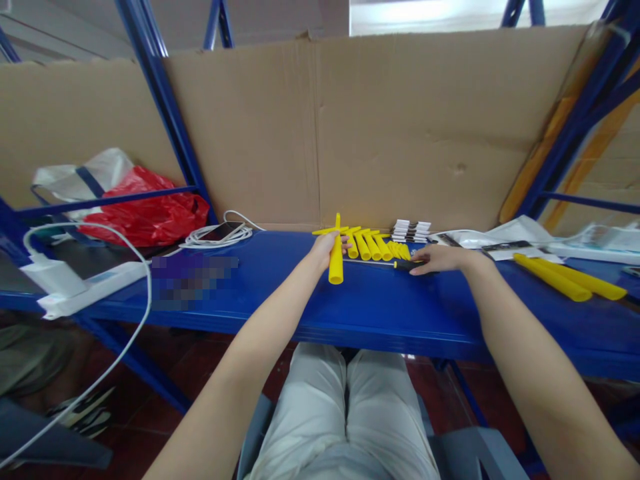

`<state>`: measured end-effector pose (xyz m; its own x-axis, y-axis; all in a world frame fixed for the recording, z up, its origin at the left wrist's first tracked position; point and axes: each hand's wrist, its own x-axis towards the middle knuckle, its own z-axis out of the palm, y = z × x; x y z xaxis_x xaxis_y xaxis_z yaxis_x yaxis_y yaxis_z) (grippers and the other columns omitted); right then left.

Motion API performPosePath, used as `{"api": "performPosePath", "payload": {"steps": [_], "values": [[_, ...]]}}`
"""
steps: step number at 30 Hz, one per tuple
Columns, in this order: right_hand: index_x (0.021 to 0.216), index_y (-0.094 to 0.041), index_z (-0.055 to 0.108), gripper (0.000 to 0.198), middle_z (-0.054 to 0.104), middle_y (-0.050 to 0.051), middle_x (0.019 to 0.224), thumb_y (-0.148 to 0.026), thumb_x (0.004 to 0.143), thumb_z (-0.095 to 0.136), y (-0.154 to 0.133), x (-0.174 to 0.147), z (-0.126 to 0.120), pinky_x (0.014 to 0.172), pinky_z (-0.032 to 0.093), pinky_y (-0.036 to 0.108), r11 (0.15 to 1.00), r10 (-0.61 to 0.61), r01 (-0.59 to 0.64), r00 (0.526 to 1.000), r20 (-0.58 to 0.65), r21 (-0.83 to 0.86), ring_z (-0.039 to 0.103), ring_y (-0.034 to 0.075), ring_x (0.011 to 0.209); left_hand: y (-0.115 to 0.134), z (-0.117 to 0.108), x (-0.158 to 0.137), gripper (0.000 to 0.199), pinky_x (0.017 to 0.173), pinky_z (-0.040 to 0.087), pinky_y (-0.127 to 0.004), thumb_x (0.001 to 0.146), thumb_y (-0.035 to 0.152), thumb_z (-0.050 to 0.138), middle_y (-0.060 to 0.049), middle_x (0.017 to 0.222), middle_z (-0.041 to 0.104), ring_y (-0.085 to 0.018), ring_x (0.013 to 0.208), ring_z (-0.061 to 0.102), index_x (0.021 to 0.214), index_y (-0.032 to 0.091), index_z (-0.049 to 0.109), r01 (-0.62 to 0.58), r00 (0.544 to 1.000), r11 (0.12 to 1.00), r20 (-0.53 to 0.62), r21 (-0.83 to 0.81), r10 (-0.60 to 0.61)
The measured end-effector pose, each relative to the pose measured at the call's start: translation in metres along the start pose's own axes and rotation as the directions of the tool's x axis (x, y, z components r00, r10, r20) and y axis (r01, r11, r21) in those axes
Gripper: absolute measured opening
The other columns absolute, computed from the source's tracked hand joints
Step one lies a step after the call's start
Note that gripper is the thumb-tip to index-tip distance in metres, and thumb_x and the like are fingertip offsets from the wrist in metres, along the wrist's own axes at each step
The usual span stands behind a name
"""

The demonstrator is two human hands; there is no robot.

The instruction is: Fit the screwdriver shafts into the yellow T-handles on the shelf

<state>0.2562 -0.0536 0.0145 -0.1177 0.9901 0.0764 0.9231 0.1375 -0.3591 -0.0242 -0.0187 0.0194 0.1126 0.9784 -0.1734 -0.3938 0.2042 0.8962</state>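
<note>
A yellow plastic tube with a crosspiece at its far end (336,268) is gripped in my left hand (324,248), its wide round end facing me. My right hand (436,258) has its fingers closed on the dark handle of a screwdriver (401,265). The thin metal shaft points left, toward the yellow tube. Just behind, a row of several similar yellow tubes (371,247) lies on the blue table (370,300). Small yellow pieces (399,251) lie at the row's right end.
Small white boxes (411,231) are stacked against the cardboard wall (400,133). Two longer yellow tubes (565,280) lie at right, near white plastic packaging (510,239). At left are a coiled white cable (215,239), a red bag (145,210) and a power strip (95,287).
</note>
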Motion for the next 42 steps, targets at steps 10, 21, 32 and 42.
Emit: {"api": "performPosePath", "payload": {"steps": [10, 21, 32, 42], "values": [[0.066, -0.024, 0.069, 0.004, 0.068, 0.002, 0.068, -0.022, 0.064, 0.071, -0.014, -0.001, 0.004, 0.067, 0.045, 0.029, 0.973, 0.007, -0.001, 1.000, 0.022, -0.232, 0.065, 0.024, 0.077, -0.002, -0.004, 0.003, 0.031, 0.034, 0.035, -0.019, 0.101, 0.016, 0.047, -0.009, 0.089, 0.077, -0.008, 0.036, 0.049, 0.129, 0.012, 0.059, -0.010, 1.000, 0.998, 0.020, 0.056, 0.009], [0.094, -0.025, 0.071, 0.031, 0.070, 0.008, 0.098, -0.021, 0.066, 0.060, 0.010, 0.004, -0.003, 0.091, 0.037, 0.047, 0.952, -0.130, -0.055, 0.818, -0.561, -0.301, 0.057, 0.032, 0.101, -0.001, -0.005, 0.004, 0.026, 0.033, 0.033, -0.020, 0.100, 0.018, 0.043, -0.002, 0.066, 0.065, -0.010, 0.033, 0.043, 0.121, 0.012, 0.058, 0.013, 0.998, 0.998, 0.067, 0.067, -0.018], [0.093, -0.024, 0.071, 0.025, 0.069, 0.012, 0.092, -0.028, 0.070, 0.061, 0.031, -0.003, -0.016, 0.085, 0.038, 0.049, 0.965, -0.079, -0.127, 0.692, -0.717, -0.230, 0.055, 0.035, 0.097, 0.000, -0.005, 0.007, 0.025, 0.032, 0.031, -0.020, 0.101, 0.020, 0.037, 0.002, 0.057, 0.054, -0.011, 0.033, 0.042, 0.114, 0.011, 0.058, 0.009, 0.996, 0.997, 0.093, 0.079, -0.017], [0.095, -0.023, 0.071, 0.025, 0.069, 0.014, 0.096, -0.029, 0.072, 0.062, 0.031, -0.004, -0.017, 0.085, 0.038, 0.049, 0.971, -0.020, -0.164, 0.677, -0.735, -0.177, 0.055, 0.037, 0.099, 0.000, -0.008, 0.008, 0.020, 0.030, 0.030, -0.019, 0.101, 0.019, 0.037, 0.002, 0.055, 0.052, -0.010, 0.031, 0.040, 0.108, 0.014, 0.056, 0.074, 0.990, 0.994, 0.118, 0.081, -0.083]]}}
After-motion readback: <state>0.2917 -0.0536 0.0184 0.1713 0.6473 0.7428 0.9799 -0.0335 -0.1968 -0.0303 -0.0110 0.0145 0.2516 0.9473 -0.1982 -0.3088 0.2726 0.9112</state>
